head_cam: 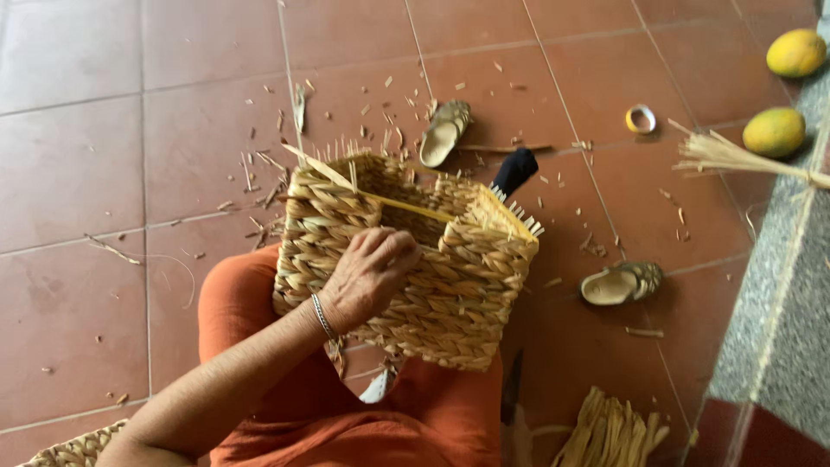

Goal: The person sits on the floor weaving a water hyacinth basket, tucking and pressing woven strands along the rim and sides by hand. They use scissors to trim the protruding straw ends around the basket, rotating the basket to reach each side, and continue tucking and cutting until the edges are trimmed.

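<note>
Fibre bundle lies nearest, pale strips on the tiled floor beside the orange-clad lap.

Left hand sits on the woven basket, fingers curled together over the near wall at its open rim; whether they pinch a strand, I cannot tell. Right hand is out of view.

Basket rests tilted on the lap, opening turned up and away. Rim unfinished: stiff stake ends stick up along the far edge.

Judgement on handling: light, rough and not slippery. The braided walls probably flex a little under pressure, while the stakes look brittle. Best hold is the finished side wall or base, clear of the stakes.

Beyond it: dark tool handle, two sandals, tape roll, scattered trimmings, two yellow-green fruits on the stone ledge.
</note>
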